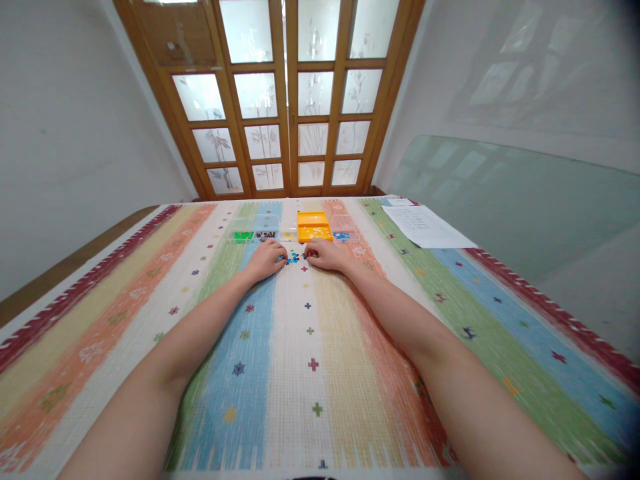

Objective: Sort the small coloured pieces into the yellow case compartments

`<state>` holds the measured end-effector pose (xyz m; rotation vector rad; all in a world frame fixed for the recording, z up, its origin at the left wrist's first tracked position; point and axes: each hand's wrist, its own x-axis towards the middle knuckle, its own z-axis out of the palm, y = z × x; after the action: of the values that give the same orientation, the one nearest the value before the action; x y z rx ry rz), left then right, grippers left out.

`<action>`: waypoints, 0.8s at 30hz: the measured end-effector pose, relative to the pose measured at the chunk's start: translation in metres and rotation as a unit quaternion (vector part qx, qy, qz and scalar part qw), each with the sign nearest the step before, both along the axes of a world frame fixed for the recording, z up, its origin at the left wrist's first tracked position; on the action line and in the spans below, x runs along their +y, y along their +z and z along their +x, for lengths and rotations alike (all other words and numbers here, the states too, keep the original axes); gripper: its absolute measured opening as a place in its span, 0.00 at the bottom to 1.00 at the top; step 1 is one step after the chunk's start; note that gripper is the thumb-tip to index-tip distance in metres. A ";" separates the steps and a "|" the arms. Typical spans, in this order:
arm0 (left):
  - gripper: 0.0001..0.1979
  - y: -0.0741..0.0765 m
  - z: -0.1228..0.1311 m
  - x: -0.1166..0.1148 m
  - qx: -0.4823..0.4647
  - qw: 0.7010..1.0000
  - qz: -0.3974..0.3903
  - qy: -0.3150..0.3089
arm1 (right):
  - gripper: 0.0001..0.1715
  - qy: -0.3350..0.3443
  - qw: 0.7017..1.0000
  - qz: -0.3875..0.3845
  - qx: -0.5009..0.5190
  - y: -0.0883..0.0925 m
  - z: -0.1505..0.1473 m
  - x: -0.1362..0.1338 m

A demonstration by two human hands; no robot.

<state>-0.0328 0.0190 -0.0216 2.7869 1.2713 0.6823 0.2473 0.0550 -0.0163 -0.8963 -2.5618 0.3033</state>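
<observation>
Both hands rest on the striped tablecloth (295,373), close together near the far side. My left hand (268,260) lies palm down with fingers curled and tips together at the left edge of a small pile of blue and dark pieces (294,257). My right hand (324,255) is curled at the pile's right edge, thumb and fingers pinched together by some dark bits. What either hand holds, if anything, is too small to make out. Just behind the right hand stands an open orange box (314,219) with pale pieces in it.
Clear plastic boxes flank the orange one, holding green pieces (243,236), dark brown pieces (265,235), a few yellow pieces (289,235) and blue pieces (341,236). Printed paper (425,227) lies at the back right. A glass-paned wooden door (293,100) stands beyond the table.
</observation>
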 end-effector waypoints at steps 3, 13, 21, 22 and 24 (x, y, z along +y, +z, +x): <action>0.09 0.000 0.000 0.000 -0.001 1.000 0.003 -0.003 | 0.08 0.008 1.000 0.001 0.004 -0.001 0.000 0.001; 0.09 0.002 0.001 0.000 -0.039 0.998 -0.011 0.038 | 0.07 -0.061 0.997 0.009 0.043 -0.003 -0.001 0.002; 0.06 -0.002 0.001 0.005 -0.216 0.971 -0.072 0.079 | 0.08 -0.106 0.993 0.016 0.046 -0.005 -0.001 0.003; 0.05 -0.002 0.000 0.007 -0.254 0.960 -0.082 0.087 | 0.08 -0.105 0.993 0.016 0.047 -0.005 -0.001 0.003; 0.04 -0.004 -0.003 0.014 -0.348 0.925 -0.108 0.108 | 0.08 -0.106 0.993 0.016 0.049 -0.005 -0.001 0.002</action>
<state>-0.0358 0.0326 -0.0255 1.9458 1.3684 1.2937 0.2464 0.0573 -0.0218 -1.1023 -2.3505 0.2354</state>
